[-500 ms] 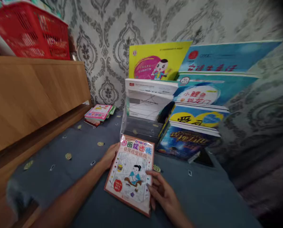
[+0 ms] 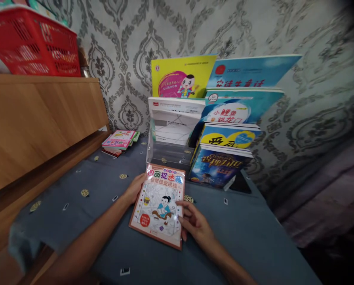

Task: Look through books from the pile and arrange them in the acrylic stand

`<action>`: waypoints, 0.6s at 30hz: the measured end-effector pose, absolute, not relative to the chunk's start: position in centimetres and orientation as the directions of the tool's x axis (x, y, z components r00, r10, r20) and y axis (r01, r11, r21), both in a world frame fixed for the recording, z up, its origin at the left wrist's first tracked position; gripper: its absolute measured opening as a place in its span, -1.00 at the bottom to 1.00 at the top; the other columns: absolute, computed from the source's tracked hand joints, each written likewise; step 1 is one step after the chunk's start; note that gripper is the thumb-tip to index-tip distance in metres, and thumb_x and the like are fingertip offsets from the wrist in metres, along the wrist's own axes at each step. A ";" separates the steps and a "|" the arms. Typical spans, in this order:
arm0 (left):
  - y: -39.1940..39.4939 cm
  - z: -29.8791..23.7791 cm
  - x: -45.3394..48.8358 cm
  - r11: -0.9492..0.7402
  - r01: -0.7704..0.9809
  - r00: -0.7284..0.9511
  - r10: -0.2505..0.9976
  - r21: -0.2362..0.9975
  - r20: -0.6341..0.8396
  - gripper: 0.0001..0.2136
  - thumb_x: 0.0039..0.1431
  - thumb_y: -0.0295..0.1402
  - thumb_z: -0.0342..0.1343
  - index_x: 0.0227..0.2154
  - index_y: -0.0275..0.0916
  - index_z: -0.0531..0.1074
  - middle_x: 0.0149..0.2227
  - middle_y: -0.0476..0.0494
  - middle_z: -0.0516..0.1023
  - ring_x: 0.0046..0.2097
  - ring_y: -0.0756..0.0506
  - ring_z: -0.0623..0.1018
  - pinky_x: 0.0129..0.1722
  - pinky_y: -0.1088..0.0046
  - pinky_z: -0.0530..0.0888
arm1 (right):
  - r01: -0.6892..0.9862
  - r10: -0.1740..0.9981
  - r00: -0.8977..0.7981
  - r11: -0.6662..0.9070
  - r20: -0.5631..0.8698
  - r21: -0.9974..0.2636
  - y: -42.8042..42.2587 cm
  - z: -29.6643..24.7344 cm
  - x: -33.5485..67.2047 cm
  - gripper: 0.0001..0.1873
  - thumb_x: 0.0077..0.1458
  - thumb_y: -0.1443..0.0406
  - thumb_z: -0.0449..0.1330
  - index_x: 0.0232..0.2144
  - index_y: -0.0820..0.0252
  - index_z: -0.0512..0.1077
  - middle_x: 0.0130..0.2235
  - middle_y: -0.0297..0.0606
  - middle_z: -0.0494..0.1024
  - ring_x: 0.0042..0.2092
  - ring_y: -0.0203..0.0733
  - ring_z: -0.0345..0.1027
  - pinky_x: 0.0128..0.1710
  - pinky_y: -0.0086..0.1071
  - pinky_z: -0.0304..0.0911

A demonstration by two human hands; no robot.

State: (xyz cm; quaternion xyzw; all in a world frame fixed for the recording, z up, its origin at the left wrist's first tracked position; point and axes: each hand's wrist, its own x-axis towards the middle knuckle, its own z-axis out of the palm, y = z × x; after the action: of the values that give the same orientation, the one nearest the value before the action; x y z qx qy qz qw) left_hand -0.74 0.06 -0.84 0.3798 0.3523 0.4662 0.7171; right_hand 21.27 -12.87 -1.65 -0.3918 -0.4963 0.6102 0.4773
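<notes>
A children's picture book (image 2: 157,198) with an orange-brown border and a drawn figure in blue is tilted up before me, its cover facing me. My left hand (image 2: 136,188) grips its upper left edge, with the fingertips hidden behind it. On the right edge my right hand (image 2: 196,224) is closed, some fingers over the cover and others behind. Just beyond the book's top edge stands a clear book rack (image 2: 169,155), with white-covered books (image 2: 172,128) in its left column. A dark blue book (image 2: 217,166) fronts the right column.
A small pile of books (image 2: 120,139) lies at the back left by a wooden cabinet (image 2: 46,107), which bears a red basket (image 2: 46,43). Yellow (image 2: 177,77) and blue books (image 2: 248,71) stand tall at the rack's back, near the patterned wall (image 2: 150,31). Grey cloth (image 2: 111,225) covers the table.
The rack and books now sit further left in view as the camera has turned right. Both hands keep hold of the picture book, which appears slightly higher in view.
</notes>
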 end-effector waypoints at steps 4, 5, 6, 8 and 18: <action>0.1 -0.7 -0.7 0.274 -0.399 0.333 0.932 0.875 -0.140 -0.51 -0.03 -0.10 0.40 -0.11 -0.36 0.55 -0.17 -0.29 0.68 -0.24 -0.20 0.67 -0.21 0.32 0.57 | -0.197 0.967 -0.255 -0.033 0.019 -0.980 -12.8 -1.8 21.4 -0.38 0.01 -0.10 0.34 -0.05 0.08 0.25 -0.33 -0.37 0.50 -0.63 -0.43 0.27 -0.68 -0.50 0.20; 0.0 -0.7 -0.7 0.276 -0.399 0.330 0.933 0.874 -0.144 -0.51 -0.03 -0.11 0.41 -0.12 -0.36 0.54 -0.17 -0.29 0.69 -0.23 -0.21 0.67 -0.20 0.32 0.57 | -0.201 0.966 -0.256 -0.031 0.022 -0.979 -12.8 -1.8 21.4 -0.38 0.01 -0.10 0.34 -0.05 0.07 0.25 -0.33 -0.37 0.50 -0.63 -0.43 0.27 -0.67 -0.49 0.20; 0.0 -0.6 -0.7 0.278 -0.401 0.327 0.934 0.873 -0.147 -0.52 -0.03 -0.11 0.41 -0.12 -0.36 0.54 -0.18 -0.28 0.69 -0.23 -0.20 0.67 -0.20 0.32 0.57 | -0.204 0.966 -0.256 -0.029 0.025 -0.979 -12.8 -1.9 21.4 -0.39 0.02 -0.09 0.34 -0.04 0.07 0.25 -0.32 -0.37 0.50 -0.62 -0.43 0.27 -0.67 -0.49 0.21; 0.0 -0.5 -0.7 0.280 -0.401 0.330 0.932 0.872 -0.148 -0.52 -0.02 -0.12 0.41 -0.12 -0.35 0.54 -0.18 -0.28 0.69 -0.21 -0.20 0.68 -0.18 0.33 0.58 | -0.206 0.967 -0.255 -0.029 0.025 -0.978 -12.8 -1.9 21.3 -0.41 0.03 -0.07 0.34 -0.04 0.07 0.25 -0.32 -0.36 0.50 -0.60 -0.41 0.29 -0.66 -0.49 0.23; 0.0 -0.6 -1.0 0.287 -0.385 0.339 0.928 0.877 -0.155 -0.62 -0.05 -0.28 0.40 -0.17 -0.34 0.53 -0.24 -0.25 0.69 -0.28 -0.18 0.67 -0.24 0.35 0.58 | -0.217 0.967 -0.255 -0.055 0.003 -0.975 -13.0 -1.5 21.3 -0.40 0.01 -0.05 0.36 -0.04 0.07 0.26 -0.34 -0.39 0.49 -0.59 -0.41 0.31 -0.64 -0.49 0.24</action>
State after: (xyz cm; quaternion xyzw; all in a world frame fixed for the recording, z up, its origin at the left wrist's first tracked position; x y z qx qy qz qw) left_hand -0.95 0.02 -0.57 0.3864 0.3511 0.4551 0.7213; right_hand 21.30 -12.99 -1.45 -0.3794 -0.4940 0.6192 0.4782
